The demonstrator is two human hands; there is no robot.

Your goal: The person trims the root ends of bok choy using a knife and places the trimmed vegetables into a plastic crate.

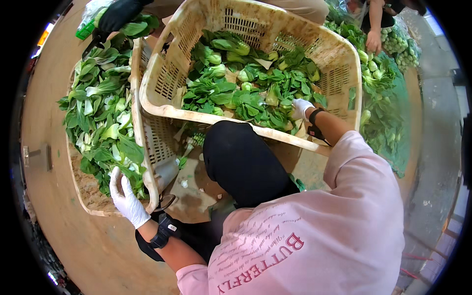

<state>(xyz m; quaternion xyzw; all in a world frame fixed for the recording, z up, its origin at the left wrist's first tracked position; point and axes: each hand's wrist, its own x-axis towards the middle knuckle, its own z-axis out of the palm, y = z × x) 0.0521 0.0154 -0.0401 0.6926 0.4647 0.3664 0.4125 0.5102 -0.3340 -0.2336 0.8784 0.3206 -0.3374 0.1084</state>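
My left hand [129, 197], in a white glove, is at the near end of the left crate [151, 184]. Its fingers are raised and apart, beside the loose leaves [110, 130] heaped there, and nothing is held. Far to the right, my right hand [301, 109], also gloved in white, reaches into the large cream crate [209, 115]. Its fingers look curled at a bok choy [273, 96] among the heads in that crate, with the fingertips partly hidden by leaves. Black bands circle both wrists.
A co-worker's black-gloved hand [118, 17] holds bok choy above the left crate. Another person's bare hand [373, 42] touches bok choy piled on a green sheet [400, 142] at the right. My knee [241, 157] stands against the large crate. Scraps litter the floor.
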